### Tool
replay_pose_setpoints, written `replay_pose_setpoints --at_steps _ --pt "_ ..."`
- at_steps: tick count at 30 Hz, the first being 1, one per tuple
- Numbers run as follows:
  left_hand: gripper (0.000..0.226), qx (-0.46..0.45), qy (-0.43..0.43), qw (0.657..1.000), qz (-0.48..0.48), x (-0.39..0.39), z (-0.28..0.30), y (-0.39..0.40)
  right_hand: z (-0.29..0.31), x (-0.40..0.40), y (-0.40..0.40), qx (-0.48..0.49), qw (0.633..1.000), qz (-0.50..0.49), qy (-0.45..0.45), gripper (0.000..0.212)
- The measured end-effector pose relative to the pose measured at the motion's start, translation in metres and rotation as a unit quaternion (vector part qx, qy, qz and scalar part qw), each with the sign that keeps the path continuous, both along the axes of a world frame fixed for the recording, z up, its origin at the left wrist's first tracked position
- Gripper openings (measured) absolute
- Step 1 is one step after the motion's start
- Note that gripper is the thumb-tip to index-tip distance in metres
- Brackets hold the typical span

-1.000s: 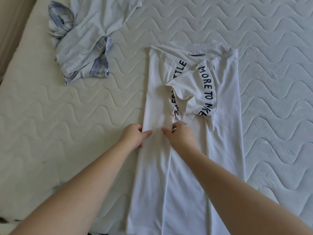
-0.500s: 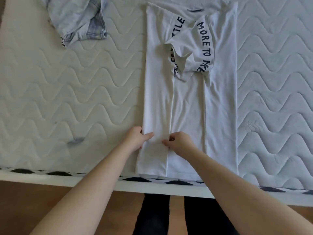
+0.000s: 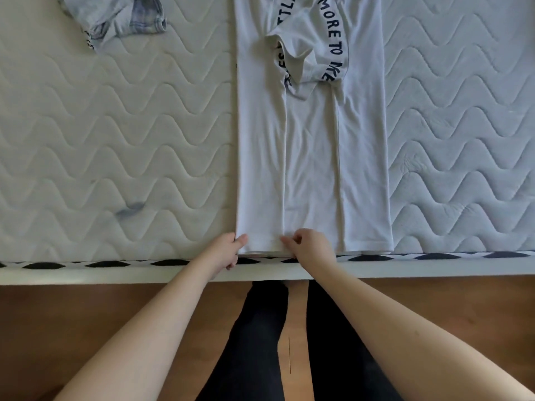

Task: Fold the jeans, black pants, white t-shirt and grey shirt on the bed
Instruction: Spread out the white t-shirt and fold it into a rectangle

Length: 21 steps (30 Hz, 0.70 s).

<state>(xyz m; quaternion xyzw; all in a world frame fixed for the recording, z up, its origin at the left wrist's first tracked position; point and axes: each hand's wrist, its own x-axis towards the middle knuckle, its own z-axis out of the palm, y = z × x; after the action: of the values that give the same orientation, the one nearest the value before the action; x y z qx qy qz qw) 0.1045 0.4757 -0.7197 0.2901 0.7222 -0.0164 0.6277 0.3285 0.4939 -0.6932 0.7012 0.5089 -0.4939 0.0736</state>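
Observation:
The white t-shirt [image 3: 312,157] lies lengthwise on the bed as a long strip, both sides folded in and a sleeve with dark lettering turned over near the top. Its bottom hem reaches the mattress's near edge. My left hand [image 3: 224,253] pinches the hem's left corner, thumb on top. My right hand [image 3: 311,244] pinches the hem at the inner edge of the left flap. A crumpled grey shirt [image 3: 115,18] lies at the top left, partly cut off by the frame. Jeans and black pants are not in view.
The quilted white mattress [image 3: 115,125] has a small dark stain [image 3: 130,209] left of the t-shirt. A black-and-white trim [image 3: 86,264] runs along its near edge. Below are a wooden floor [image 3: 86,314] and my legs in black trousers [image 3: 260,342].
Both hands slid down the left flap from mid-shirt to the bottom hem. The view tilted down, showing the bed's edge, the floor and my legs.

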Motion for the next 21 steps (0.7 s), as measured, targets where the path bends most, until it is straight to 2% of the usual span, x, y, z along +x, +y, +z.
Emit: replay_pose_setpoints --at_steps 2,5,7,9,11,16,18,21 --pt "0.031 0.029 0.027 0.999 -0.007 0.004 0.002 -0.004 0.007 0.019 -0.002 0.073 0.996 -0.028 -0.034 0.034" --pt "0.024 0.058 0.012 0.998 0.001 0.01 0.006 -0.008 0.015 0.061 -0.002 0.184 0.976 -0.109 -0.045 0.023" --pt "0.02 0.069 0.005 0.997 0.03 0.013 0.011 -0.011 0.015 0.093 -0.002 0.219 0.96 -0.137 -0.112 0.029" --pt "0.02 0.072 -0.001 0.995 0.066 0.016 0.015 -0.013 0.015 0.12 0.002 0.158 0.958 -0.183 -0.156 0.047" --pt "0.024 0.063 -0.008 0.992 0.112 0.02 0.016 -0.016 0.013 0.134 0.005 0.069 0.961 -0.236 -0.129 0.055" --pt "0.018 0.083 -0.023 0.976 0.2 0.031 0.021 -0.021 0.013 0.144 0.006 0.012 0.946 -0.31 -0.09 0.036" --pt "0.017 0.11 -0.007 0.97 0.219 0.035 0.021 -0.024 0.009 0.147 0.005 0.01 0.952 -0.286 -0.104 0.028" --pt "0.018 0.143 0.005 0.957 0.253 0.041 0.02 -0.024 0.001 0.151 0.001 0.028 0.949 -0.3 -0.095 0.032"
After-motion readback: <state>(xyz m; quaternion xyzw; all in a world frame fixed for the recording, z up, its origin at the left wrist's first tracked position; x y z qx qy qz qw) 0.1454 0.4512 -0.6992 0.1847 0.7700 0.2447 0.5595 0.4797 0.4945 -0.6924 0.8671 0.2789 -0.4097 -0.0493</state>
